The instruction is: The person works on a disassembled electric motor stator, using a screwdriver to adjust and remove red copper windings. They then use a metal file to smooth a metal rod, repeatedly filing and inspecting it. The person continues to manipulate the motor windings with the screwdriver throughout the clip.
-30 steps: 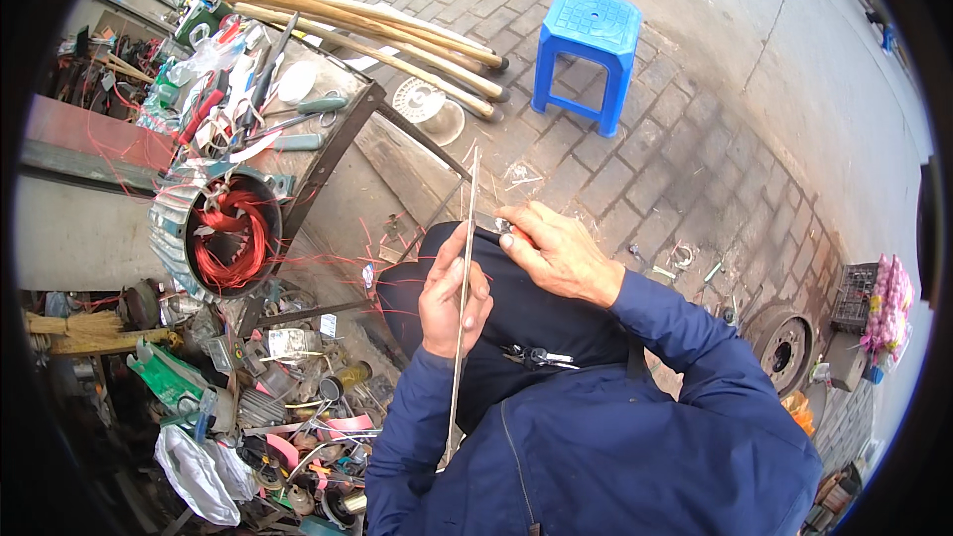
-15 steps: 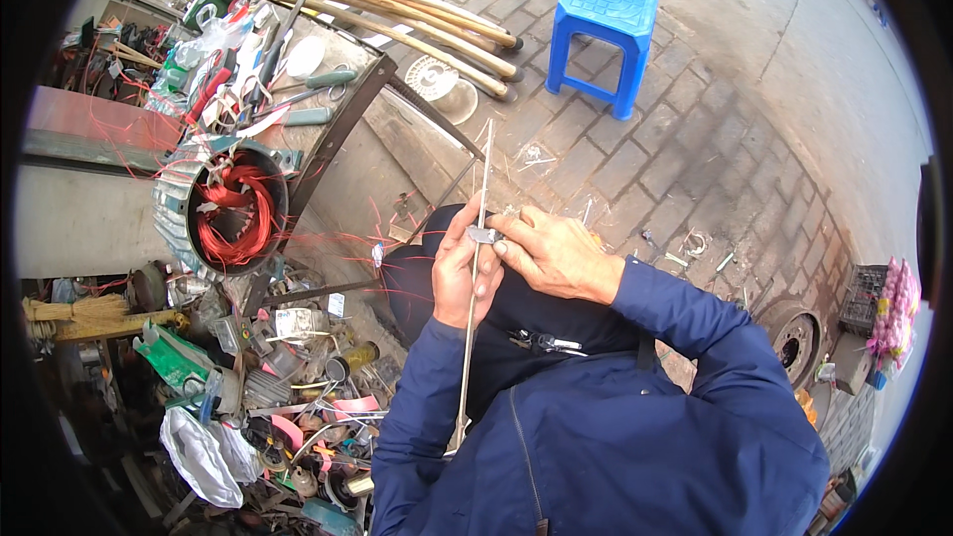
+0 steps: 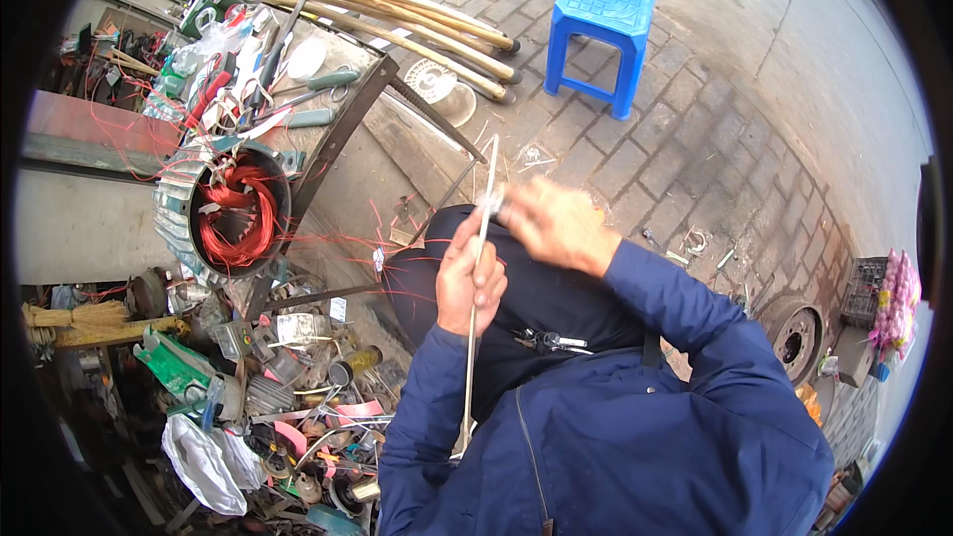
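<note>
My left hand (image 3: 469, 286) is closed around a long, thin, pale strip (image 3: 470, 377) that runs upright over my dark lap. At the strip, just above my left fingers, my motion-blurred right hand (image 3: 556, 223) pinches a small, silvery object (image 3: 493, 201), too smeared to identify. To the left lies a finned motor housing (image 3: 174, 201) on its side, packed with red wire coils (image 3: 256, 226), loose red strands trailing toward my knee.
A cluttered bench (image 3: 352, 89) holds hand tools; long wooden poles (image 3: 437, 24) lie behind it. A blue plastic stool (image 3: 603, 10) stands on paving ahead. Mixed scrap (image 3: 288, 367) is heaped at lower left. A wheel rim (image 3: 794, 337) and black crate (image 3: 862, 288) are at right.
My right hand brought the small object onto the strip, then moved up along it and is now blurred. My left hand still grips the strip, shifted slightly rightward.
</note>
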### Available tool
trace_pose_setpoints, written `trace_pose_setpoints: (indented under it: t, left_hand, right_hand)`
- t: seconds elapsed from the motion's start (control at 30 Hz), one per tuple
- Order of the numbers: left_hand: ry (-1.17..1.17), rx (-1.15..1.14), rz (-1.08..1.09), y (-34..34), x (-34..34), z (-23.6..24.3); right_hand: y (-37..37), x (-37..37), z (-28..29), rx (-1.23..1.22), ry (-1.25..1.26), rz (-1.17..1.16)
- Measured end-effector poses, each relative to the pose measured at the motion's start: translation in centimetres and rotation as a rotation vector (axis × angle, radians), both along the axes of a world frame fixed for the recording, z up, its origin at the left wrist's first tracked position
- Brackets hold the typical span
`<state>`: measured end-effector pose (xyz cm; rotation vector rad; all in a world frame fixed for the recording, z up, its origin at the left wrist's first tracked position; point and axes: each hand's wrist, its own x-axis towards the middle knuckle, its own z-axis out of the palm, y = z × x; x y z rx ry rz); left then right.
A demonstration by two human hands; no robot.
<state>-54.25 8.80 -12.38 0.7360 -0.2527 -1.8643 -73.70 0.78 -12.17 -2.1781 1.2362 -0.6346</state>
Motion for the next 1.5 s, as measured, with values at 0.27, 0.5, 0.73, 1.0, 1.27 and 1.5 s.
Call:
trace_pose_setpoints:
  t: [0.27, 0.5, 0.73, 1.0, 1.27, 1.5]
  left_hand:
    - [0.048, -0.024, -0.010, 0.5, 1.0, -0.7]
    - [0.012, 0.007, 0.039, -0.3, 1.1, 0.2]
    - [0.061, 0.001, 0.018, -0.1, 1.8, 0.1]
    - [-0.008, -0.038, -0.113, 2.7, 1.5, 1.2]
    - [0.009, -0.011, -0.069, 1.9, 1.9, 0.6]
    - [0.101, 0.000, -0.065, 1.1, 1.1, 1.3]
  right_hand:
    - [-1.1, -2.1, -0.9, -0.117, -0.090, -0.071]
    - [2.4, 1.7, -1.5, 0.032, -0.141, 0.113]
    - [1.7, 2.1, -2.2, -0.040, -0.147, 0.108]
    - [-4.3, -0.8, 0.5, 0.088, -0.013, -0.391]
    - [-4.6, 0.4, -2.5, 0.392, -0.512, -0.117]
    - [-4.7, 2.7, -1.3, 0.922, -0.963, -0.013]
